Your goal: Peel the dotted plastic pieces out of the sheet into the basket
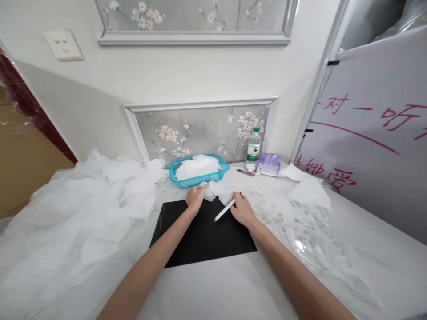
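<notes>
"Left hand?"

"Closing over the edge of a wad of white fabric, pressing down at the top edge of a black mat, twelve o'clock."

"Right hand?"

"Gripping a slim white-handled tool, shaft slanting over the mat toward eight o'clock, just beside the wad."

"And around them?"

"Sheer white sheeting billowing across the marble-look bench at ten o'clock; clear film spreading at three. Farther on, at twelve, a teal plastic basket heaped with white sheets; at one, a red-handled tool, a purple tissue packet and a water bottle, all standing against the wall."
</notes>
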Motion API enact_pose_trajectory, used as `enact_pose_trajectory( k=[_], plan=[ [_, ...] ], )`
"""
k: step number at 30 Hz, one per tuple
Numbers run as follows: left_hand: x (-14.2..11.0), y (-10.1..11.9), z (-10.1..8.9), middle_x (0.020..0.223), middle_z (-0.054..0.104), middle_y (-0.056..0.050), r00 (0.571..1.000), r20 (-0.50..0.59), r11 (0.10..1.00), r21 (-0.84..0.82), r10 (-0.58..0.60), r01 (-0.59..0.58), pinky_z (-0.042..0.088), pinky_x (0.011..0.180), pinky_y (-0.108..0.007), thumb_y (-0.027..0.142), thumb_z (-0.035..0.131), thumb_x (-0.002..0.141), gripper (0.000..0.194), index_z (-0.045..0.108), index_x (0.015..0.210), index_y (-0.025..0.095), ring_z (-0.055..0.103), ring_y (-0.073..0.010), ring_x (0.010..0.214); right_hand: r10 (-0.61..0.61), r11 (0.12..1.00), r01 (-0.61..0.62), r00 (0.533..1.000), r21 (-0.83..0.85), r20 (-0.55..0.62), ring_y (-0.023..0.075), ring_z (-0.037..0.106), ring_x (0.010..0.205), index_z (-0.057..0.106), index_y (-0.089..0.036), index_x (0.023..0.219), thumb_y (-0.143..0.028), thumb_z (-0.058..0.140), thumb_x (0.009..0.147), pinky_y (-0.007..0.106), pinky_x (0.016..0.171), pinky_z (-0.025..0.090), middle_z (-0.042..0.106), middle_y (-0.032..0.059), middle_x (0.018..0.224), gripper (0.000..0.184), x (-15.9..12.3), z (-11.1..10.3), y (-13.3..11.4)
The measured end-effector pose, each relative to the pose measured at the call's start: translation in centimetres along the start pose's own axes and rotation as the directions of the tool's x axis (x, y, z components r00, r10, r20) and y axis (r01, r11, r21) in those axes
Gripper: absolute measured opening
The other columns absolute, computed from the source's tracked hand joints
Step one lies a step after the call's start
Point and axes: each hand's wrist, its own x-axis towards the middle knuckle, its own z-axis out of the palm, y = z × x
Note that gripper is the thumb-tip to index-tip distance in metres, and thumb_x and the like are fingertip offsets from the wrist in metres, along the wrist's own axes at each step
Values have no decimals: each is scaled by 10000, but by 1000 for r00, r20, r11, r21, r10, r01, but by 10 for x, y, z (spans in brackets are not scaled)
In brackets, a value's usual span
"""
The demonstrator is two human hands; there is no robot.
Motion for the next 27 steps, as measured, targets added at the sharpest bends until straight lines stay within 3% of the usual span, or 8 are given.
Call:
enact_pose_trajectory(
  k=[4, 8, 12, 16, 19, 21, 24, 27],
  plan=[
    [13, 19, 9, 1316, 497, -186, 999, 33, 994, -109, -5, 8, 395, 911, -394, 627, 644, 600, 823, 420, 1241, 162, 490, -339, 1174, -22, 1000, 21, 1000, 23, 18, 221, 511, 880, 407, -209, 822, -161, 477, 725, 306, 764, 390, 548, 52, 821, 128, 6, -1, 8],
    [29, 27, 7, 1106, 646, -138, 977, 199, 979, -201, 73, -33, 451, 782, -293, 467, 769, 512, 627, 584, 1010, 135, 578, -293, 1036, -13, 996, 10, 1000, 89, 25, 214, 525, 841, 381, -223, 797, -228, 532, 707, 324, 756, 396, 558, 29, 834, 176, 10, -3, 16],
    [31, 29, 4, 773, 697, -68, 921, 365, 961, -277, 134, -31, 465, 665, -286, 393, 762, 515, 345, 636, 718, 144, 626, -271, 832, -7, 979, 0, 999, 205, 32, 194, 552, 823, 367, -232, 777, -232, 545, 680, 330, 765, 411, 585, 9, 882, 203, 12, -3, 20],
    [22, 29, -1, 751, 696, -31, 844, 465, 906, -421, 268, -56, 475, 678, -267, 290, 709, 577, 249, 670, 770, 138, 626, -222, 783, 5, 943, -9, 1000, 333, 14, 176, 562, 870, 352, -233, 762, -210, 558, 625, 300, 748, 430, 588, 26, 993, 248, 16, -1, 25],
    [14, 27, -3, 740, 691, 13, 776, 514, 854, -517, 367, -61, 477, 668, -248, 167, 684, 542, 255, 677, 798, 158, 614, -187, 734, 53, 917, -49, 999, 395, 0, 160, 550, 729, 352, -231, 738, -230, 574, 586, 281, 650, 430, 581, -1, 818, 270, 20, -1, 28],
    [8, 25, -2, 698, 680, 25, 753, 530, 830, -556, 390, -38, 478, 641, -244, 114, 674, 508, 270, 672, 772, 169, 604, -175, 690, 78, 904, -76, 997, 420, 13, 136, 490, 586, 356, -228, 705, -240, 592, 546, 258, 566, 397, 512, -54, 635, 284, 22, -2, 29],
    [-2, 19, 3, 698, 683, 18, 757, 533, 794, -607, 379, 30, 488, 621, -248, 110, 667, 506, 293, 665, 791, 179, 607, -173, 677, 85, 888, -94, 996, 450, 39, 108, 416, 503, 364, -222, 671, -232, 598, 504, 230, 508, 344, 420, -98, 515, 288, 21, -5, 26],
    [-5, 12, 5, 707, 683, -4, 792, 509, 742, -662, 337, 109, 499, 610, -257, 153, 630, 550, 277, 643, 826, 156, 617, -170, 667, 91, 876, -95, 995, 472, 32, 97, 388, 486, 373, -220, 685, -235, 601, 509, 219, 492, 317, 399, -108, 502, 289, 18, -5, 22]
  ],
)
